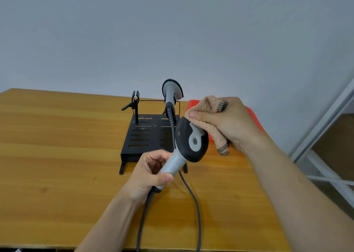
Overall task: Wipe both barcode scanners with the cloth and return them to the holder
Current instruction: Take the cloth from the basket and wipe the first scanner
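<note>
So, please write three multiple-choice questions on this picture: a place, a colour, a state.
1. Where is the second scanner? A. flat on the table B. in the holder's right clip C. on the floor
2. What colour is the cloth? A. blue B. white C. peach
3. The holder's left clip is: A. empty B. holding a scanner C. wrapped in tape
Answers: B, it stands upright in that clip; C, peach fabric in the right hand; A, nothing sits in it.
</note>
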